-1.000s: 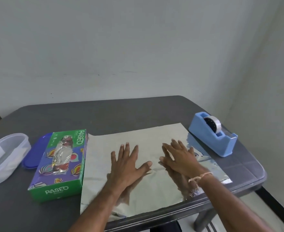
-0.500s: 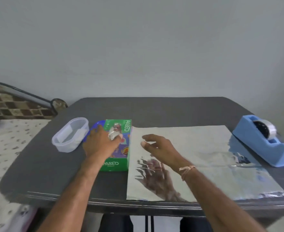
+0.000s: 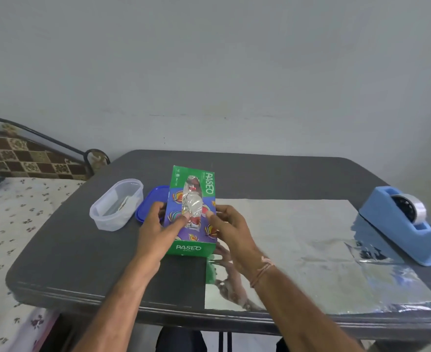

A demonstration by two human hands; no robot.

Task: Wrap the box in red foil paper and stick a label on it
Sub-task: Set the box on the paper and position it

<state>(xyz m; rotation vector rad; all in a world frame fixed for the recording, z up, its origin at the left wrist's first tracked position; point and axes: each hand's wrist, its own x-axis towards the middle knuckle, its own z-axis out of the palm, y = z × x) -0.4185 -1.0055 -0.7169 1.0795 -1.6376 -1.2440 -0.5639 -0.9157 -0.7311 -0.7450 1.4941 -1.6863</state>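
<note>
From the head camera, I hold a green and purple cardboard tissue box [image 3: 192, 196] printed "PASEO" between both hands, right at the left edge of a shiny silver foil sheet [image 3: 298, 250] that lies flat on a dark grey table [image 3: 82, 250]. The tissue box runs lengthways away from me, with its clear plastic window facing up and its green near end low over the foil's left edge, where a green reflection shows. I cannot tell whether that end touches anything.

My left hand [image 3: 156, 229] grips the box on the side away from the foil. Its thumb is laid across the top face and its fingers are curled round the long side. My right hand [image 3: 230, 229] grips the opposite long side, over the foil. Its thumb presses the top face near the window and its fingers wrap behind. A thin thread band [image 3: 262, 269] circles that wrist, and the foil mirrors the arm below it.

Left of the foil, beyond my left hand, a flat blue lid [image 3: 149, 204] lies on the table, and a clear oval plastic tub [image 3: 116, 204] sits just left of the lid. At the foil's far right corner stands a light blue tape dispenser [image 3: 402, 224], its base touching the sheet. Far left of the foil, past the table edge, is a bed with a flowered sheet [image 3: 6, 224].
</note>
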